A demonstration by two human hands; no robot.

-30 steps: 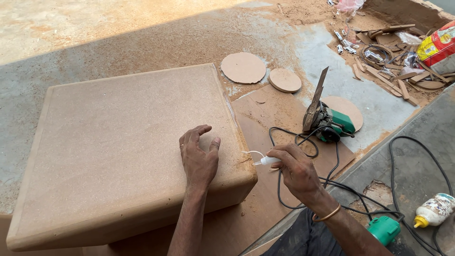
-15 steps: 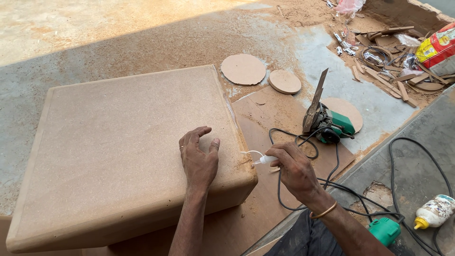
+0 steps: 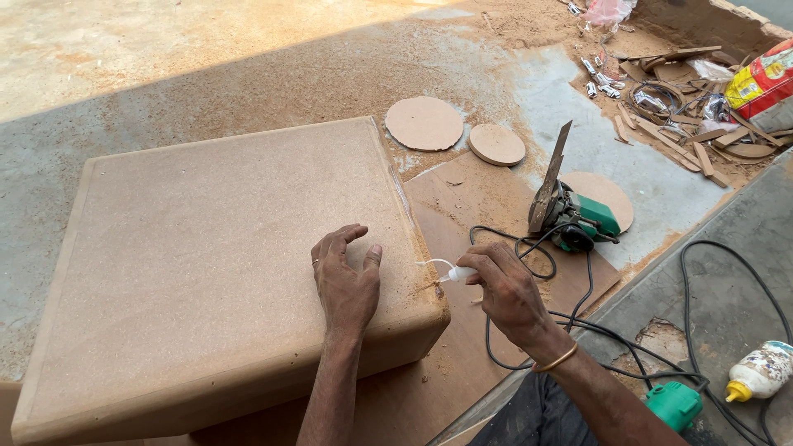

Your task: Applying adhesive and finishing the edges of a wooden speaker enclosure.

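Observation:
A large brown fibreboard box (image 3: 206, 248) lies on the floor in front of me. My left hand (image 3: 345, 281) rests flat on its top near the right edge, fingers spread, a ring on one finger. Beside that edge, my right hand (image 3: 505, 289) grips a small white tube (image 3: 459, 272) whose thin nozzle points at the box's right edge. A bangle sits on my right wrist.
A green power tool (image 3: 578, 216) with an upright blade stands right of the box, black cables (image 3: 595, 330) trailing from it. Round fibreboard discs (image 3: 424, 123) lie behind. Wood scraps (image 3: 686, 132) fill the far right. A glue bottle (image 3: 758, 373) lies at lower right.
My right hand with the white tube has shifted slightly along the box's right edge. My left hand stays put on the top.

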